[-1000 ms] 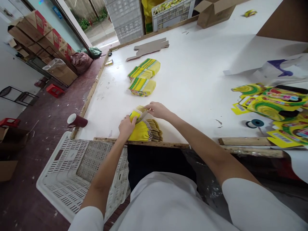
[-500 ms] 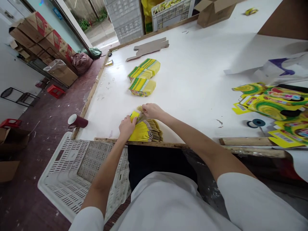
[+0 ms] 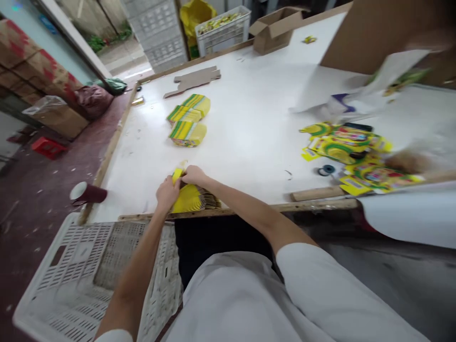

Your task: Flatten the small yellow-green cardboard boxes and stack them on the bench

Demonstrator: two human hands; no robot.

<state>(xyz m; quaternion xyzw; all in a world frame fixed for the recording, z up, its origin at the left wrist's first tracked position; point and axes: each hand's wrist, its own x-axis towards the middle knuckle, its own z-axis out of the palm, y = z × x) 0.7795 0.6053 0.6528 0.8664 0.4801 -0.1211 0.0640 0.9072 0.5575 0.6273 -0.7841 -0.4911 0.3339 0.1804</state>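
Observation:
At the table's near edge, my left hand (image 3: 168,194) is closed around a small bundle of yellow cardboard pieces (image 3: 177,174). Against the bundle's right side presses my right hand (image 3: 194,175), its fingers pinched together; what lies between those fingertips is hidden. Just below both hands, a fanned stack of yellow cardboard pieces (image 3: 188,199) rests along the wooden edge strip. Farther up the table lie several stacked yellow-and-green bundles (image 3: 188,133) of the same look.
A dark red mug (image 3: 93,193) stands at the left table edge, above a white plastic crate (image 3: 67,266). Flat brown cardboard (image 3: 195,80) and an open carton (image 3: 276,33) lie farther back. Printed yellow packaging (image 3: 338,147) and a dark spool (image 3: 326,170) are at right.
The view has swung right, so the table's things appear farther left. Both hands remain together at the yellow bundle, my right hand still pinched against it.

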